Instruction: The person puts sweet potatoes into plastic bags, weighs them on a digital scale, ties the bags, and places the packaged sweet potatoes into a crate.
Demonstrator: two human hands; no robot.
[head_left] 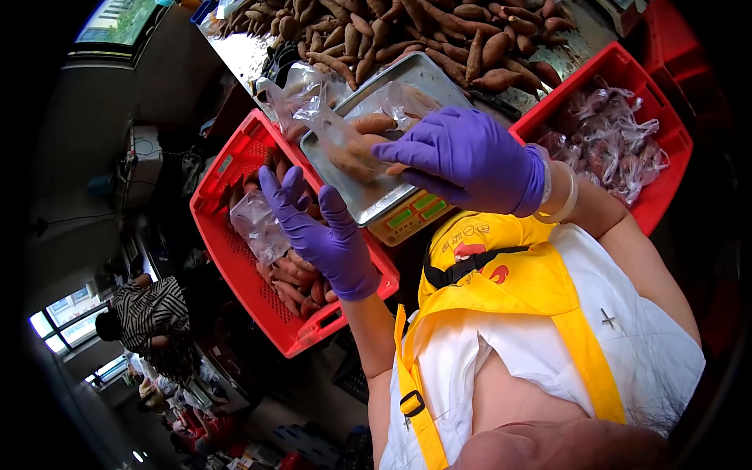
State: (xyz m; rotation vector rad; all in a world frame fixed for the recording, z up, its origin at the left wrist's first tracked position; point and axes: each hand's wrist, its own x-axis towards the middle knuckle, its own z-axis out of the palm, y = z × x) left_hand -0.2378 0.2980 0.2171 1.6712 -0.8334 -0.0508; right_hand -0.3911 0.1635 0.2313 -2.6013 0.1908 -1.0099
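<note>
My right hand (470,160), in a purple glove, reaches over the metal tray (376,205) of a scale. Its fingers close on the near end of a clear plastic bag of sweet potatoes (350,157); a bit of brown sweet potato shows between them, and the exact grip is partly hidden. My left hand (325,235), gloved the same way, is held up with spread fingers and nothing in it. It hovers over a red crate (294,345) beside the tray. Another clear bag (403,100) with sweet potatoes in it lies farther back on the tray.
Loose sweet potatoes (392,31) are heaped on the table beyond the scale display (415,219). The left crate holds loose sweet potatoes (294,278) and a bag (261,227). A right red crate (662,188) holds bagged ones. Another person (153,313) is at far left.
</note>
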